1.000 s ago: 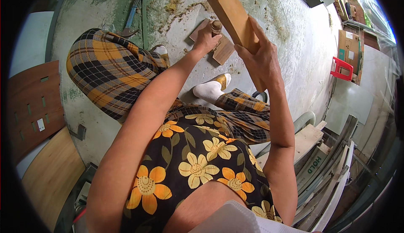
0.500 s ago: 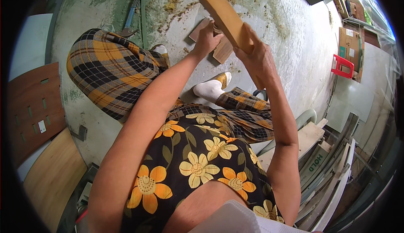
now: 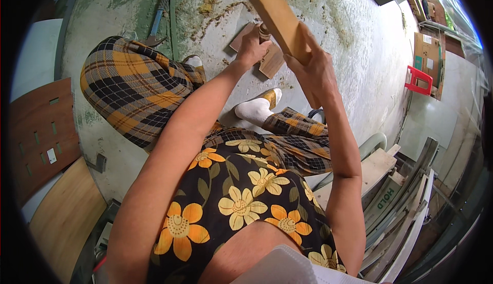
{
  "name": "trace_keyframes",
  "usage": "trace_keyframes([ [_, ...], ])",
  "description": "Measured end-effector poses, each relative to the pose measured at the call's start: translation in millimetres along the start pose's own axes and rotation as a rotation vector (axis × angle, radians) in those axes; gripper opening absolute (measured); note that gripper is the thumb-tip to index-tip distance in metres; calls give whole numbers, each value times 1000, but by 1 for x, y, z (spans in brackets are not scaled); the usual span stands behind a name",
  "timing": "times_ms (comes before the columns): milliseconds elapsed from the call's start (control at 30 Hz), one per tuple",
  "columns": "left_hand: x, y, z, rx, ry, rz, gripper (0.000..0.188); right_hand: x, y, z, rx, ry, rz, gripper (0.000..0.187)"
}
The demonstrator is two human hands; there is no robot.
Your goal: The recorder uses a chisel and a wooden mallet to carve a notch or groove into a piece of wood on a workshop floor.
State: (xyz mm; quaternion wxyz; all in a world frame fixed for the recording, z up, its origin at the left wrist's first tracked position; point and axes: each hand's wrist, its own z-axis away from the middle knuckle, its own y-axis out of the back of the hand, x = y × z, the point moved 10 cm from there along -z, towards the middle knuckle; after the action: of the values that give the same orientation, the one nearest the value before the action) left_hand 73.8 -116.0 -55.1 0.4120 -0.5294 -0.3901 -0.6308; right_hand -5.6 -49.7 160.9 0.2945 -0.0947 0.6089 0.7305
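My left hand (image 3: 251, 48) is closed round the wooden handle of what looks like a chisel (image 3: 264, 31). Its blade is hidden behind my fingers. Under that hand lies a brown wood piece (image 3: 272, 63) on the floor, showing on both sides of the fist. A long, thick yellowish wooden bar (image 3: 272, 9) is gripped in my right hand (image 3: 316, 66), fingers wrapped round its lower part. The bar slants up and to the left, to the right of the chisel's handle and apart from it, its far end cut by the picture's top edge.
A hammer (image 3: 157, 20) with a blue shaft lies at the far left beside a narrow green strip (image 3: 173, 27). Wood shavings (image 3: 221, 7) litter the concrete. Boards (image 3: 46, 135) stand at left, lumber (image 3: 395, 202) at lower right. A red stool (image 3: 418, 80) and cardboard box (image 3: 427, 61) are at right.
The wooden bar in my right hand has shifted slightly up and away, and its far end now reaches the picture's top edge. More of the chisel's handle shows above my left hand.
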Motion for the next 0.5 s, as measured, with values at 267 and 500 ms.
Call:
trace_keyframes([
  [267,-1,-11,-9,-97,-44,19,44,21,-26,0,-69,-74,82,79],
  [500,-12,-1,-13,74,-113,-79,28,-16,17,11,217,140,-220,77],
])
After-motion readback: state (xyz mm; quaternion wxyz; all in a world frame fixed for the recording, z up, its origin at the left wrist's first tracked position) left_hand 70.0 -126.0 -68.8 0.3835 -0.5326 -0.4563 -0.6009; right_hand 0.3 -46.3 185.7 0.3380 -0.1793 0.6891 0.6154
